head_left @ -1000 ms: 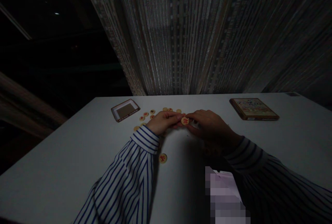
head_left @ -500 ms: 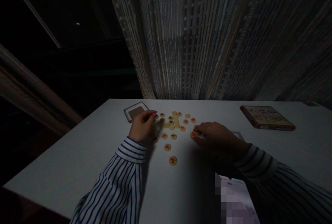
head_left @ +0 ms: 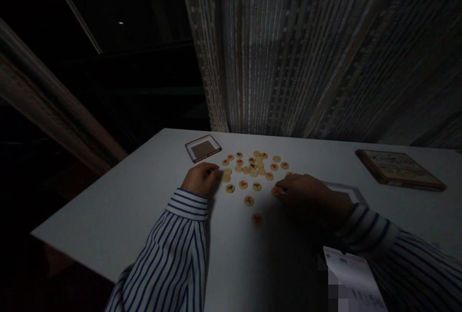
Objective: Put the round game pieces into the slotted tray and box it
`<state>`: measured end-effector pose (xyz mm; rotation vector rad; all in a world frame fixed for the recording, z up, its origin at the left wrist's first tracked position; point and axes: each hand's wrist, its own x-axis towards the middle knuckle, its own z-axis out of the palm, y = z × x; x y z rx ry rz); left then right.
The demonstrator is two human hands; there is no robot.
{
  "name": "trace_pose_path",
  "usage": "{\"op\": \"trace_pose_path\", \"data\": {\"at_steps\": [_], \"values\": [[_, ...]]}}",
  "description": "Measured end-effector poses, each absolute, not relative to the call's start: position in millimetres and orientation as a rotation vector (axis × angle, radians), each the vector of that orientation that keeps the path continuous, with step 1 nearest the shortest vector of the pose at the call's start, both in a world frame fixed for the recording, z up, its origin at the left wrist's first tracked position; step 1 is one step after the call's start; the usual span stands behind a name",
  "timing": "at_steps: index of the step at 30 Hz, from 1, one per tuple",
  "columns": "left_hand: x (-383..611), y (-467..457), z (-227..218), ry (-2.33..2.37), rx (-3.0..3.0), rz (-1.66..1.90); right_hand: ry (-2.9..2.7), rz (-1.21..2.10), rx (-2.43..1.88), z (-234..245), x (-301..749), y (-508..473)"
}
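Several round cream game discs (head_left: 252,170) with red or dark marks lie scattered on a white table (head_left: 119,206). My left hand (head_left: 200,178) rests curled at the left edge of the scatter, its fingertips pinched on a disc there. At the right edge, my right hand (head_left: 306,194) lies with its fingers closed on a red-marked disc (head_left: 276,190). Both arms wear blue-and-white striped sleeves. One disc (head_left: 257,219) lies apart, nearer to me.
A small open brown-rimmed box (head_left: 202,148) sits beyond my left hand. A flat brown box lid (head_left: 399,168) with a printed top lies at the far right. A white tray edge (head_left: 348,189) shows behind my right wrist. A striped curtain hangs behind the table.
My hands, which held one disc together over the middle, have parted. The left went to the left side of the discs, the right stayed low on the right. The camera has shifted left.
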<state>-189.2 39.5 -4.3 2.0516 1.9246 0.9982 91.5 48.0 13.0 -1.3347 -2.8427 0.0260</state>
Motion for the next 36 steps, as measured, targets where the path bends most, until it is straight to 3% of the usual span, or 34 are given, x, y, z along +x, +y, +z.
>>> {"op": "trace_pose_path", "data": {"at_steps": [18, 36], "values": [[-199, 56, -27, 1.851, 2.349, 0.552, -2.880, -0.017, -1.372, 35, 81, 53], [-198, 54, -26, 1.851, 2.319, 0.607, -2.689, 0.132, -1.232, 64, 60, 76]]}}
